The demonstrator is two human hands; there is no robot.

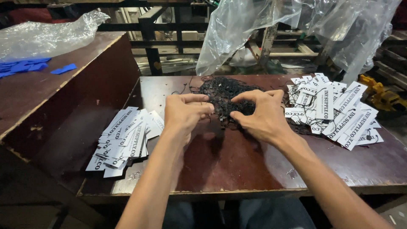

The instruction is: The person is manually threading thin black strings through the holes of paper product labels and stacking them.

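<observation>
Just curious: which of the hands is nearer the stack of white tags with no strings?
Left. The left hand is just right of the stringless tag stack; the right hand is farther right.

White tags and clear bags on a dark brown worktable

A fanned stack of white rectangular tags [123,142] with dark print lay at the left; a looser heap of strung tags [339,110] lay at the right. Clear plastic bags [271,25] hung behind; another clear bag [46,36] rested on the side table.
</observation>
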